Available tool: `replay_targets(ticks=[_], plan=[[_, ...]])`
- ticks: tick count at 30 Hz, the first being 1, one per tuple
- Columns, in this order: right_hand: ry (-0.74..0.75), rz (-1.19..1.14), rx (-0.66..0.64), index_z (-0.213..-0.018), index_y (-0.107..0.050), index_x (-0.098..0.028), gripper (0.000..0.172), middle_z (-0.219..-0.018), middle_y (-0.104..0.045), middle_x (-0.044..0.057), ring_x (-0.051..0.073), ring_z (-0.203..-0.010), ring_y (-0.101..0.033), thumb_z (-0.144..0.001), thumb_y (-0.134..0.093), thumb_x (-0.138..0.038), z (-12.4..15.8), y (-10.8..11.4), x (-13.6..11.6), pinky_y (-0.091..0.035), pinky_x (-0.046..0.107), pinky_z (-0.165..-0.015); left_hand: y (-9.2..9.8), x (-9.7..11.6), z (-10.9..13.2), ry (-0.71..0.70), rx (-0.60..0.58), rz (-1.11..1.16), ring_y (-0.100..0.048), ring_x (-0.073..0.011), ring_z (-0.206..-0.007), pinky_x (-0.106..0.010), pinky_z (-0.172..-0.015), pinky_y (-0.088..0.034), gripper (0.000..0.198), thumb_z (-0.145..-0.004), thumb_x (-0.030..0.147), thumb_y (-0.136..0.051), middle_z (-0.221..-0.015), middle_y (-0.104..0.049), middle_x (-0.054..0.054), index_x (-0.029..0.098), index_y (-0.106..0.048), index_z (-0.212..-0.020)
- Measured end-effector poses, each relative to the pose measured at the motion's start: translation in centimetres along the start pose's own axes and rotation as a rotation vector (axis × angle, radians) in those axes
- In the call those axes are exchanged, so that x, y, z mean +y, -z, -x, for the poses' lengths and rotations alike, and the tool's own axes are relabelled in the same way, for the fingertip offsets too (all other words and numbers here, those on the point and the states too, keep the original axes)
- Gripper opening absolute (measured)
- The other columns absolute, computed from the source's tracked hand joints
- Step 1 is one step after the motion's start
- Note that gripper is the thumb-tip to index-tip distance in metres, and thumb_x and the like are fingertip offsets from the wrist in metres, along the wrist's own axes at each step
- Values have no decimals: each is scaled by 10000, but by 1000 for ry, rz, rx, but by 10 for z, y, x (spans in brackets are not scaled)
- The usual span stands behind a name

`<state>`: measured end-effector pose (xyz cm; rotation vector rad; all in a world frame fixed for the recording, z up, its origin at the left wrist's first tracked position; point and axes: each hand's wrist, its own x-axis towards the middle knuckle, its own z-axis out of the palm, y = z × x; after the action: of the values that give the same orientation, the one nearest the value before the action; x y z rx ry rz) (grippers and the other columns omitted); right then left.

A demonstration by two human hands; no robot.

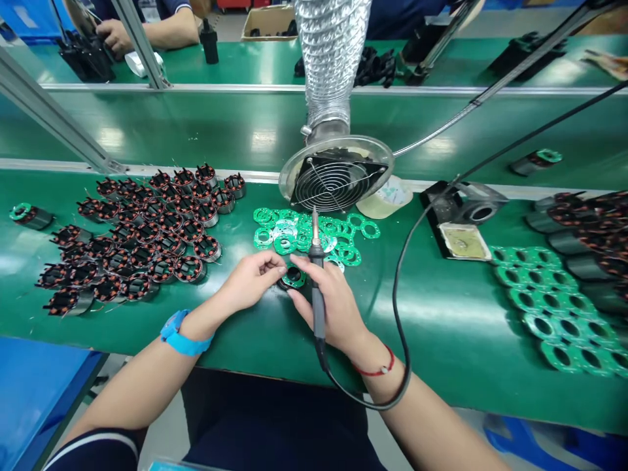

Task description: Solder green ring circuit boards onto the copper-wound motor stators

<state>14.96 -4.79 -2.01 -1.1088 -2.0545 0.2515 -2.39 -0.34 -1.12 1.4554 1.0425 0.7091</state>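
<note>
A motor stator topped with a green ring-shaped circuit board (294, 277) stands on the bench between my hands. My left hand (255, 278), fingers curled and pinched, touches its left side; whether a small part is between the fingertips I cannot make out. In my right hand (336, 297) lies a soldering iron (318, 307), its tip pointing up and away from me. The thumb and index finger of that hand also reach round the stator's right side. Just beyond are loose green ring boards (289, 243) in a scattered heap.
Many copper-wound stators (147, 229) crowd the left. A fume extractor fan (328, 183) hangs close over the ring boards. On the right are a soldering iron stand with sponge (464, 241), panels of ring boards (564, 314) and more stators (589, 229). The iron's cable (396, 294) loops over my right forearm.
</note>
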Motion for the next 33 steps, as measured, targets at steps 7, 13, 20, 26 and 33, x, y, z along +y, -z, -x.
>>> replay_targets(ticks=[7, 13, 20, 26, 33], plan=[[-53, -97, 57, -1264, -448, -253, 411, -934, -733, 22, 225, -911, -642, -880, -518, -121, 0, 3, -4, -476, 411, -808, 3, 5, 0, 11, 14, -167, -411, -85, -576, -202, -541, -320, 104, -783, 192, -491, -611, -460, 51, 156, -509, -686], [-242, -268, 234, -1217, -541, -238, 311, -850, -723, 27, 193, -766, -688, -907, -522, -226, 13, 12, -1, -524, 352, -707, 0, 6, 0, -30, 89, -317, -386, -86, -558, -206, -528, -293, 107, -776, 131, -475, -602, -444, 55, 168, -484, -675], [-135, -350, 258, -968, -636, -214, 150, -653, -629, 0, 153, -526, -549, -877, -523, -252, 20, 20, 1, -440, 334, -566, -6, 4, 4, -140, 172, -453, -420, -96, -594, -219, -566, -314, 141, -764, 75, -468, -630, -462, 45, 175, -462, -665], [-80, -297, 262, -946, -629, -214, 145, -615, -592, -6, 144, -482, -517, -863, -510, -227, 16, 20, 0, -407, 318, -520, -7, 4, 5, -138, 180, -487, -426, -101, -591, -224, -567, -318, 145, -773, 75, -468, -625, -462, 44, 181, -463, -674], [-181, -303, 285, -1182, -547, -232, 286, -811, -697, 33, 191, -645, -664, -901, -495, -239, 16, 13, 0, -526, 366, -611, -6, 6, 5, -112, 168, -525, -433, -110, -608, -234, -581, -315, 137, -777, 94, -461, -640, -466, 38, 188, -446, -678]])
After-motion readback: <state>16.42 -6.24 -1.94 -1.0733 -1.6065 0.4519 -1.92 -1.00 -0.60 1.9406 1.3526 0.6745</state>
